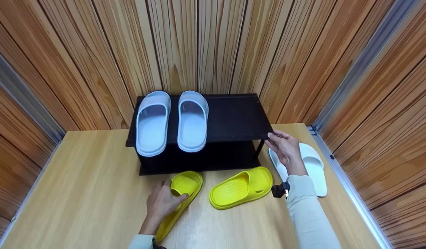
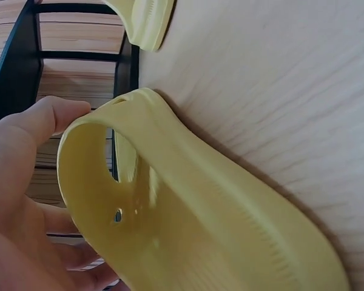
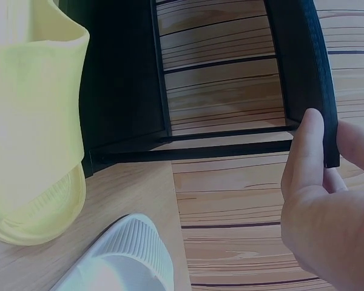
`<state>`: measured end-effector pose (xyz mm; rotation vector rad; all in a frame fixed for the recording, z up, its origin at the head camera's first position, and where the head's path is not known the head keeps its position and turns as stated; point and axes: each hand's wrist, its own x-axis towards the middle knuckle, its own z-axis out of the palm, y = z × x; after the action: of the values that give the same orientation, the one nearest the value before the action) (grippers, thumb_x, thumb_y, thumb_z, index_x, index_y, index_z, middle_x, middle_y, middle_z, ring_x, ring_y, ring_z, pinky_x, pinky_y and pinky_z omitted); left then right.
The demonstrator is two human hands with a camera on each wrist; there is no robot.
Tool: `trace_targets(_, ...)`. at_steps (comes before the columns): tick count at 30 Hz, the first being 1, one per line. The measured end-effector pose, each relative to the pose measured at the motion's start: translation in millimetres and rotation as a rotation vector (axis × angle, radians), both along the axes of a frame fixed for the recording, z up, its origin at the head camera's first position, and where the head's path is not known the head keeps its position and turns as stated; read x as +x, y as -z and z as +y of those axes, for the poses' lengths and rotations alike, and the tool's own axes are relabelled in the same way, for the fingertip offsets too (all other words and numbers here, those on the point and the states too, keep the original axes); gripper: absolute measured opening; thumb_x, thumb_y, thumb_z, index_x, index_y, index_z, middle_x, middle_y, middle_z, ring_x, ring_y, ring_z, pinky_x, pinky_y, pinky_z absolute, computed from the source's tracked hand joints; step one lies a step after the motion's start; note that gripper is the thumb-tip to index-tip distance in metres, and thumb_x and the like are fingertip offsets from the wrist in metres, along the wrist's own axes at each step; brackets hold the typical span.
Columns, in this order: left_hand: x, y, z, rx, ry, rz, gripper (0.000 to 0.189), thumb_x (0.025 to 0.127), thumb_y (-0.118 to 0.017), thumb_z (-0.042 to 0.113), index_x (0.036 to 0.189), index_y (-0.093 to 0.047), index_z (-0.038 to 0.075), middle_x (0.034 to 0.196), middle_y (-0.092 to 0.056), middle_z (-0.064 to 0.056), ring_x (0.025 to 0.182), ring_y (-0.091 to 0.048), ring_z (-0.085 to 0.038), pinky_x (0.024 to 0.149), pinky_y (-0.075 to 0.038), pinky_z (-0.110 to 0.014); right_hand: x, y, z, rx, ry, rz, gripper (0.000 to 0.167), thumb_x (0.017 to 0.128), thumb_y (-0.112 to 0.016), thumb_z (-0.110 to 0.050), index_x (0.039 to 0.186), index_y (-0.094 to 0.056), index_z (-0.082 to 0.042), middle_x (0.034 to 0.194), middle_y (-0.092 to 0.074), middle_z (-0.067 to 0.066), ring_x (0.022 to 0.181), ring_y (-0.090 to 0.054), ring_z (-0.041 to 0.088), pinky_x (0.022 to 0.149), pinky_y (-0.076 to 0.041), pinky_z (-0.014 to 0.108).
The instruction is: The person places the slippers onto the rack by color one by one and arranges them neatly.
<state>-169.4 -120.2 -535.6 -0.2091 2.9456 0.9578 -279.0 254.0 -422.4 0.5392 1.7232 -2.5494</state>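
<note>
My left hand [image 1: 163,202] spans the strap of a yellow slipper [image 1: 183,185] on the floor, thumb on one side and fingers on the other. In the left wrist view this slipper [image 2: 212,194] fills the middle, its strap against the hand. At the front right corner of a low black shoe rack [image 1: 239,117], my right hand [image 1: 285,150] pinches the top board between thumb and fingers. The second yellow slipper [image 1: 242,188] lies on the floor in front of the rack. Two pale blue slippers [image 1: 152,126] stand side by side on the rack's top, toes to the wall.
White slippers [image 1: 315,169] lie on the floor right of the rack, partly hidden by my right hand and sleeve. Wood-panelled walls [image 1: 220,45] close in the back and both sides. A metal rail [image 1: 351,211] edges the wooden floor [image 1: 95,193] on the right.
</note>
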Motion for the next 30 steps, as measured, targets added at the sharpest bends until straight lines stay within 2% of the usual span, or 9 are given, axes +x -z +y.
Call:
trace_targets(6, 0.9, -7.0, 2.0, 0.053, -0.020, -0.020, 0.085, 0.076, -0.085, 0.045, 0.135, -0.055, -0.009, 0.127, -0.054, -0.024, 0.107, -0.055, -0.035, 0.086, -0.050, -0.055, 0.5, -3.5, 0, -0.003, -0.001, -0.022, 0.037, 0.096, -0.066, 0.001, 0.130, -0.054, 0.001, 0.104, -0.063, 0.007, 0.083, -0.070, 0.014, 0.086, -0.056, 0.026)
trace_targets(13, 4.1, -14.2, 5.5, 0.101, -0.026, -0.024, 0.088, 0.076, -0.082, 0.056, 0.136, -0.056, -0.004, 0.129, -0.056, -0.020, 0.106, -0.057, -0.032, 0.085, -0.050, -0.055, 1.0, -3.2, 0, -0.015, 0.003, -0.030, 0.038, 0.095, -0.067, 0.002, 0.132, -0.054, 0.001, 0.104, -0.063, 0.007, 0.083, -0.070, 0.014, 0.086, -0.056, 0.026)
trace_targets(17, 6.1, -16.5, 7.1, 0.176, -0.030, -0.046, 0.090, 0.076, -0.080, 0.059, 0.138, -0.056, -0.001, 0.133, -0.055, -0.020, 0.108, -0.058, -0.032, 0.088, -0.049, -0.055, 0.4, -3.1, -1, -0.011, 0.009, -0.026, 0.036, 0.095, -0.066, 0.002, 0.129, -0.055, 0.001, 0.103, -0.064, 0.008, 0.083, -0.070, 0.014, 0.086, -0.056, 0.027)
trace_targets(23, 11.1, -18.2, 9.2, 0.328, 0.004, -0.050, 0.085, 0.078, -0.080, 0.058, 0.135, -0.057, -0.001, 0.130, -0.061, -0.018, 0.114, -0.058, -0.033, 0.095, -0.046, -0.055, 0.0, -2.3, -1, -0.018, 0.006, -0.013, 0.032, 0.096, -0.066, 0.003, 0.126, -0.055, 0.002, 0.099, -0.065, 0.007, 0.081, -0.070, 0.015, 0.085, -0.056, 0.027)
trace_targets(30, 16.7, -22.7, 15.7, 0.427, 0.053, -0.010, 0.079, 0.081, -0.081, 0.052, 0.133, -0.058, -0.003, 0.128, -0.061, -0.017, 0.119, -0.056, -0.034, 0.100, -0.045, -0.055, 0.7, -0.3, 0, -0.044, 0.008, 0.004, 0.030, 0.095, -0.065, 0.006, 0.123, -0.054, 0.002, 0.098, -0.065, 0.008, 0.080, -0.071, 0.015, 0.082, -0.057, 0.026)
